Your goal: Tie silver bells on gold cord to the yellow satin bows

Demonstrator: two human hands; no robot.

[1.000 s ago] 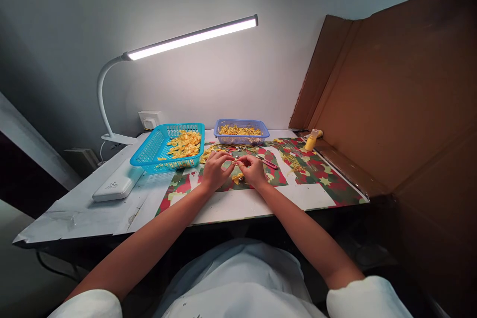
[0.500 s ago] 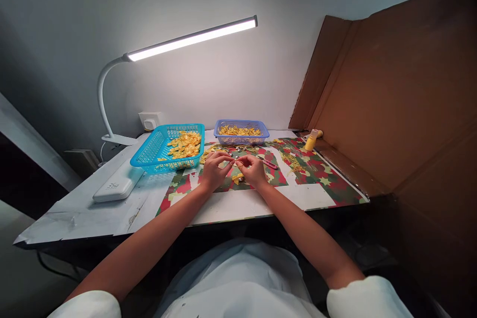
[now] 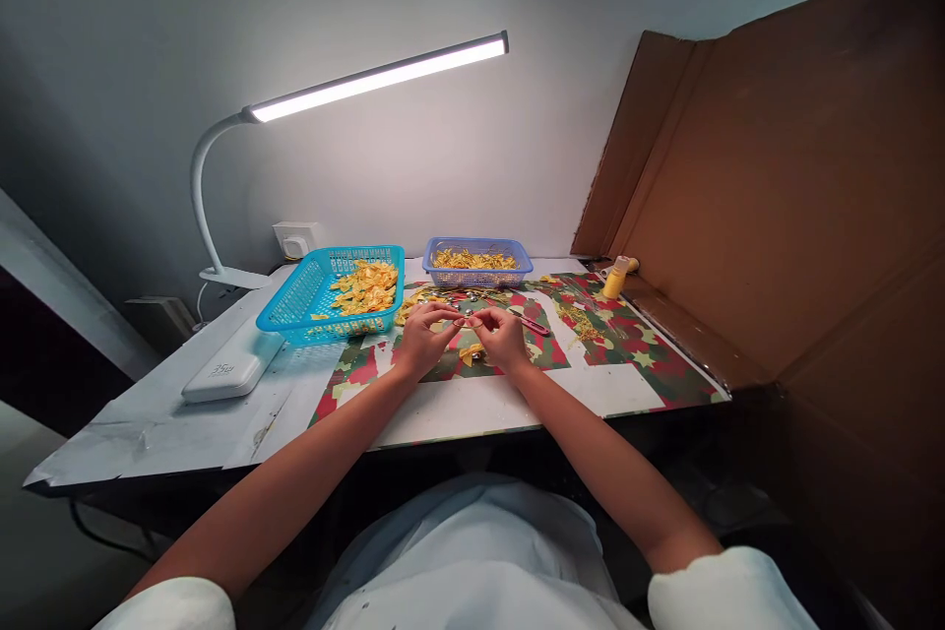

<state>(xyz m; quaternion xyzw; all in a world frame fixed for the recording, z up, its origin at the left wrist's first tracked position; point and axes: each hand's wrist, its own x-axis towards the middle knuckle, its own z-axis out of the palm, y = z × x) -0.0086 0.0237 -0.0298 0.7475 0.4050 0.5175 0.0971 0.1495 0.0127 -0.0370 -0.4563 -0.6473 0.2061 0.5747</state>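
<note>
My left hand (image 3: 426, 339) and my right hand (image 3: 503, 339) meet fingertip to fingertip above the camouflage-patterned sheet (image 3: 635, 340). Both are closed in a pinch. What lies between the fingers is too small to make out. Just below them, a small gold ribbon bow (image 3: 470, 354) with a silvery bell-like piece rests on the sheet. Behind the fingers are gold strips and a few shiny round pieces (image 3: 472, 296). A pink-handled tool (image 3: 535, 326) lies beside my right hand, its far end partly hidden.
A blue basket (image 3: 295, 310) of gold bows stands left, a purple basket (image 3: 479, 278) of gold pieces at the back. Gold threads (image 3: 582, 322) and a yellow bottle (image 3: 615, 278) are on the right. A white power bank (image 3: 232, 369), a lamp (image 3: 380, 79) and a cardboard wall (image 3: 775, 167) flank the table.
The fingertips have shifted very slightly while staying pinched together. The things on the table have not moved.
</note>
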